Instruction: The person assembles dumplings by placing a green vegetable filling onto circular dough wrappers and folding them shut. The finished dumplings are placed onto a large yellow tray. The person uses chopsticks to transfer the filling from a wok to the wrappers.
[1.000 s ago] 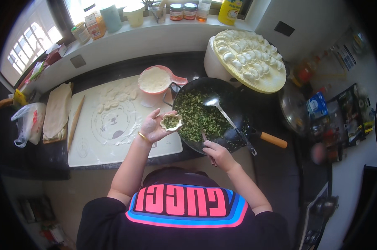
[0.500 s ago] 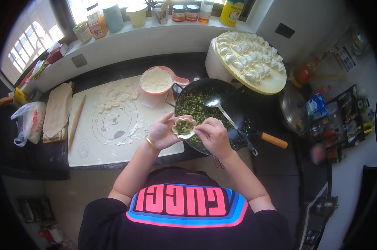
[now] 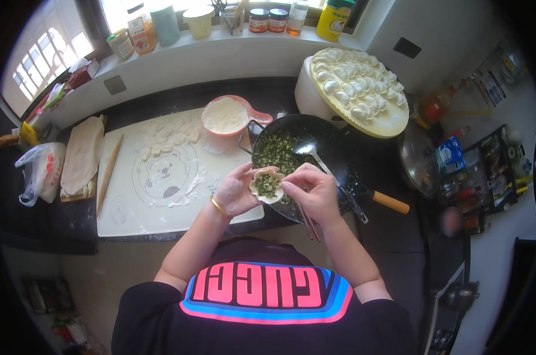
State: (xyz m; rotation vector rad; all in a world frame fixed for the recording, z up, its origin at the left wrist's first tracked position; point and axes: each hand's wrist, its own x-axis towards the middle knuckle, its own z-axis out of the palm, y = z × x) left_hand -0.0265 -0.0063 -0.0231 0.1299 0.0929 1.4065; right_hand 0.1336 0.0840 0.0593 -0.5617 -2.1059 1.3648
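My left hand [image 3: 237, 190] cups a round dumpling wrapper [image 3: 266, 185] with green filling in its middle. My right hand [image 3: 311, 193] pinches the wrapper's right edge and also grips a pair of chopsticks [image 3: 308, 222] that point down toward me. Both hands hover over the near rim of a black wok [image 3: 333, 155] holding chopped green filling [image 3: 275, 149] and a metal spoon [image 3: 309, 149]. A gold bangle sits on my left wrist.
A floured white mat [image 3: 161, 204] carries several small dough pieces [image 3: 168, 137]. A pink bowl of flour [image 3: 225, 116], a rolling pin [image 3: 110, 173], a sheet of dough [image 3: 81, 155] and a plastic bag [image 3: 40, 171] lie nearby. A round tray of finished dumplings [image 3: 359, 90] stands at the back right. Jars line the windowsill.
My right hand rose from the wok's near edge to the wrapper in my left hand and now pinches its edge. The left hand shifted slightly right, toward the wok.
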